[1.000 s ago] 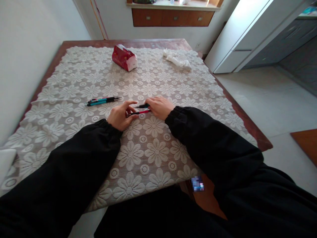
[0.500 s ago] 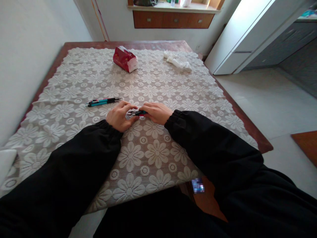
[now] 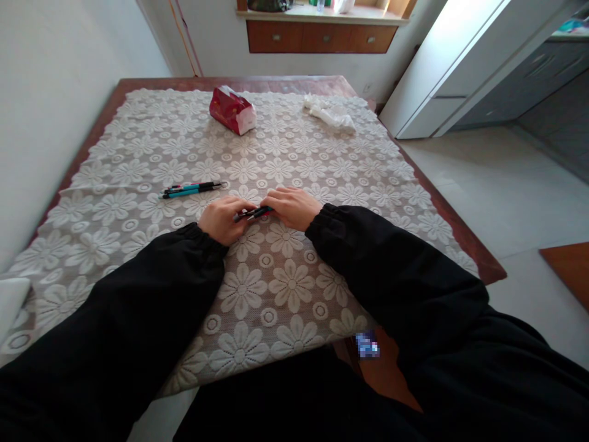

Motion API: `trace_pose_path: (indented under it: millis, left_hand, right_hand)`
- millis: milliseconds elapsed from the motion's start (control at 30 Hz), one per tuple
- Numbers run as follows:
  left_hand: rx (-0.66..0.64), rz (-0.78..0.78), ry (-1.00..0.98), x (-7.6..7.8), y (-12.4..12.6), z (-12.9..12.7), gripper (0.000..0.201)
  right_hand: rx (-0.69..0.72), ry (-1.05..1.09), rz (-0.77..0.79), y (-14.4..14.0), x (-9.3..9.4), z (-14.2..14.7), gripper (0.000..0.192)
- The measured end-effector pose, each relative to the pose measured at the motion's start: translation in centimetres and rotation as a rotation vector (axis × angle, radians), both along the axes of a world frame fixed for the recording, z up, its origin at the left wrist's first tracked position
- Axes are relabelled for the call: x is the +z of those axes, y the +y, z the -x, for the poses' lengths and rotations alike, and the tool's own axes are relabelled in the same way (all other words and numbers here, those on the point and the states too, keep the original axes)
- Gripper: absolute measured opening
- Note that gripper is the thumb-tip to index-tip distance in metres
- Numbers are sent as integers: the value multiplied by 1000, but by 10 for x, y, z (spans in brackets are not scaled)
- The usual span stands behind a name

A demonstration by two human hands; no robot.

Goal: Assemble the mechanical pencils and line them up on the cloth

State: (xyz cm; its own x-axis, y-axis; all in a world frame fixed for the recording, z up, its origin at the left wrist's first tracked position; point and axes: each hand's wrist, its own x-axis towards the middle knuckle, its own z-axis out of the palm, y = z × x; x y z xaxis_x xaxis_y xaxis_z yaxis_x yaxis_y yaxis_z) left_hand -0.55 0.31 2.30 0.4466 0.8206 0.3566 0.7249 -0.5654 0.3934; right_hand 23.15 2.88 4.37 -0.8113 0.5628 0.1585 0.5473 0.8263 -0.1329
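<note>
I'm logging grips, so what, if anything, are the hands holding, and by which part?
The right hand holds pens by their barrels. The left hand is at their other ends; whether it grips or only touches can't be told.

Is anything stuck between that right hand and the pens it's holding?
Nothing visible: the right hand closes directly on the held pens. The left hand is at their other end. The other pens and red packet lie out of the way.

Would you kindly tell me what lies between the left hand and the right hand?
In the head view, pens span the gap between the left hand and right hand.
</note>
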Motion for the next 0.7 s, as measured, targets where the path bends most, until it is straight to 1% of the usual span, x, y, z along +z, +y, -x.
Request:
trace_pose_path:
  millis: [100, 233, 467, 700]
  left_hand:
    - [-12, -27, -5, 0, -1, 0, 28]
    - [-19, -20, 10, 0, -1, 0, 27]
    - [-33, -30, 23, 1, -1, -1, 26]
    - [-80, -29, -42, -5, 1, 0, 29]
  right_hand:
    - [-2, -46, -26, -2, 2, 1, 28]
    - [2, -62, -32, -2, 2, 1, 29]
    - [-14, -74, 42, 0, 10, -4, 28]
    - [-39, -100, 63, -10, 16, 2, 33]
